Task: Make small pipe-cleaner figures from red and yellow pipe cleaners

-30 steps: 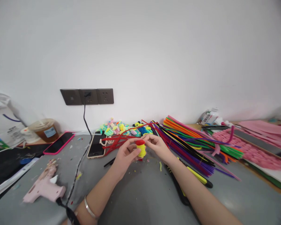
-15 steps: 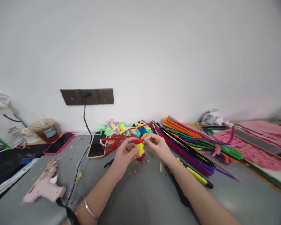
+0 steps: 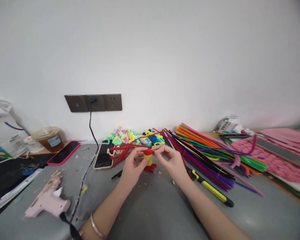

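Observation:
My left hand (image 3: 132, 167) is closed around the left side of a small pipe-cleaner figure (image 3: 149, 160). The figure has a yellow body, a coiled red top and red looped feet that spread below it. On its other side my right hand (image 3: 173, 164) has thumb and forefinger pinched together close to the red top; whatever lies between those fingertips is too small to make out. Long red pipe cleaners (image 3: 126, 148) lie behind both hands. Just beyond them is a blue, yellow and black pipe-cleaner piece (image 3: 152, 136).
Bundled coloured pipe cleaners (image 3: 202, 153) and a yellow-black cutter knife (image 3: 212, 190) lie on the right. To the left are a pink glue gun (image 3: 47, 200), its cord, two phones (image 3: 103, 156) and a lidded drink cup (image 3: 48, 139). Pastel pieces (image 3: 123, 136) are heaped by the wall.
The figure has tipped, showing more of its red top and red feet. My right hand has shifted slightly right, its fingers still pinched; my left hand keeps its hold.

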`<action>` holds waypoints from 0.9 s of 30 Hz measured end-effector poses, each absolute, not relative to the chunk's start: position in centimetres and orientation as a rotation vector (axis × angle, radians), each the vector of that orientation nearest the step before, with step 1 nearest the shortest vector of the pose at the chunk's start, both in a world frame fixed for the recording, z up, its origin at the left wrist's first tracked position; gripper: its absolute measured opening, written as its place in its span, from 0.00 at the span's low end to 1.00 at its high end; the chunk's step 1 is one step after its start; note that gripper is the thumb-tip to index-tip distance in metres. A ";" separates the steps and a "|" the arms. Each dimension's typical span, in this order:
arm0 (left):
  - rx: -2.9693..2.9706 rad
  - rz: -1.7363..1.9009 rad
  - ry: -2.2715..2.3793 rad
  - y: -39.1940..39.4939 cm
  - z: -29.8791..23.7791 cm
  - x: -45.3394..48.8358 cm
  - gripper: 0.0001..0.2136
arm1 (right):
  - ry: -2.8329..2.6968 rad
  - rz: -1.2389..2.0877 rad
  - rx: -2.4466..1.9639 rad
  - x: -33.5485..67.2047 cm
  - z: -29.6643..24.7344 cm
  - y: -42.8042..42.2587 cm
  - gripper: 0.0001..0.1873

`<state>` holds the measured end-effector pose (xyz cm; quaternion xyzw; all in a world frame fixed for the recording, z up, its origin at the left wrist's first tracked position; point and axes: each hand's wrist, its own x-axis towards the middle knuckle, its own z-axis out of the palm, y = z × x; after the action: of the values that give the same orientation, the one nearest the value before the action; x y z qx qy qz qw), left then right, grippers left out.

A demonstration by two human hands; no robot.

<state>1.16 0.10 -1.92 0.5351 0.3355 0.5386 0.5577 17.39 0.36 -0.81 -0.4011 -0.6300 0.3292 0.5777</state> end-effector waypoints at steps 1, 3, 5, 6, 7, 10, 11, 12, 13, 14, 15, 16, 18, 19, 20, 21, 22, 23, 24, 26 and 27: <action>1.272 1.277 0.793 0.2 -2.0 1.1 0.15 | -1.468 0.784 -0.932 17.4 -0.9 0.4 0.11; 1.273 1.289 0.795 0.3 -2.2 1.1 0.15 | -1.457 0.836 -0.905 17.3 -1.2 0.6 0.13; 1.256 1.301 0.798 0.3 -2.3 1.1 0.15 | -1.439 0.911 -0.874 17.4 -1.4 0.8 0.14; 1.247 1.306 0.798 0.3 -2.3 1.1 0.15 | -1.425 0.953 -0.862 17.4 -1.5 0.9 0.15; 1.240 1.312 0.797 0.3 -2.3 1.1 0.15 | -1.408 0.993 -0.855 17.5 -1.5 1.0 0.15; 1.224 1.309 0.796 0.2 -2.1 1.1 0.16 | -1.336 1.105 -0.875 17.7 -1.8 1.3 0.15; 1.211 1.297 0.797 0.2 -2.1 1.1 0.16 | -1.313 1.133 -0.886 17.8 -1.9 1.5 0.14; 1.194 1.280 0.800 0.1 -2.0 1.1 0.16 | -1.292 1.153 -0.895 17.9 -2.0 1.6 0.14; 1.174 1.260 0.801 0.1 -1.9 1.1 0.17 | -1.275 1.166 -0.900 17.9 -2.2 1.7 0.14; 1.157 1.240 0.797 0.0 -1.8 1.1 0.18 | -1.263 1.175 -0.900 17.9 -2.4 1.8 0.14; 1.145 1.226 0.790 -0.1 -1.7 1.1 0.18 | -1.254 1.184 -0.898 18.0 -2.5 1.9 0.14; 1.139 1.214 0.780 -0.2 -1.6 1.1 0.19 | -1.245 1.196 -0.895 18.0 -2.6 1.9 0.15; 1.140 1.196 0.765 -0.2 -1.5 1.1 0.19 | -1.233 1.223 -0.885 18.0 -2.7 2.0 0.15; 1.141 1.189 0.763 -0.3 -1.5 1.1 0.19 | -1.230 1.236 -0.879 18.0 -2.7 2.0 0.15; 1.142 1.183 0.762 -0.2 -1.5 1.1 0.20 | -1.227 1.249 -0.872 18.0 -2.6 1.9 0.16; 1.142 1.179 0.760 -0.2 -1.6 1.1 0.20 | -1.226 1.260 -0.866 18.0 -2.5 1.9 0.16; 1.142 1.180 0.754 -0.1 -1.7 1.1 0.20 | -1.226 1.269 -0.862 18.0 -2.4 1.8 0.16; 1.144 1.183 0.746 0.0 -1.9 1.1 0.20 | -1.227 1.283 -0.854 18.0 -2.2 1.8 0.16; 1.148 1.187 0.738 0.0 -2.0 1.1 0.20 | -1.225 1.303 -0.842 18.0 -2.1 1.7 0.16; 1.163 1.184 0.732 0.2 -2.2 1.1 0.21 | -1.211 1.367 -0.802 18.1 -1.8 1.6 0.15; 1.175 1.172 0.736 0.2 -2.2 1.1 0.21 | -1.206 1.404 -0.780 18.2 -1.6 1.5 0.15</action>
<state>1.07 0.17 -2.20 0.5101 0.3195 0.5089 0.6154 18.19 1.53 -1.62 -0.3278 -0.5064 0.5899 0.5367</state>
